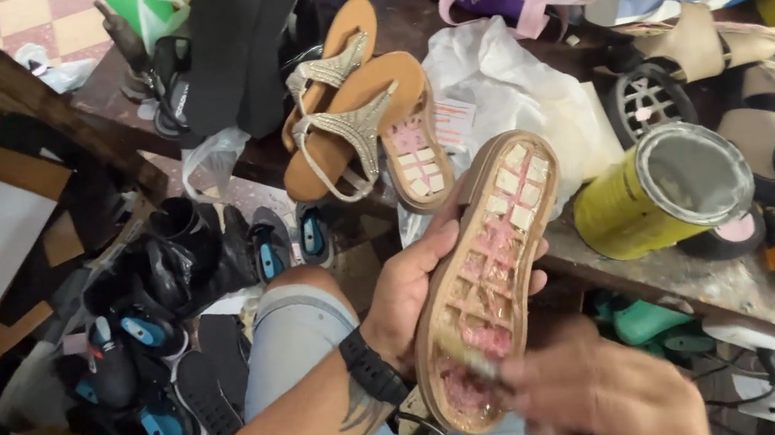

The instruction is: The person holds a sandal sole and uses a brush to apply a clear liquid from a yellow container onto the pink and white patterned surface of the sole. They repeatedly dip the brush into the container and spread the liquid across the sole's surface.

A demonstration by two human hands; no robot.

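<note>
A thin tool, blurred and hard to identify (perhaps a small brush), is pinched between the closed fingers of the right hand, and its tip is laid against the heel end of a sandal sole. The sole is gripped along its edge by the curled fingers and thumb of the left hand, so that its hollow, grid-patterned inner face with pink residue is turned up towards the tool. The sole is held over the lap, just in front of the workbench. An opened yellow can is lain on its side within easy reach on the bench. A matching strapped sandal pair is rested further back, beside a white plastic bag. Dark shoes are piled on the floor to the left.
</note>
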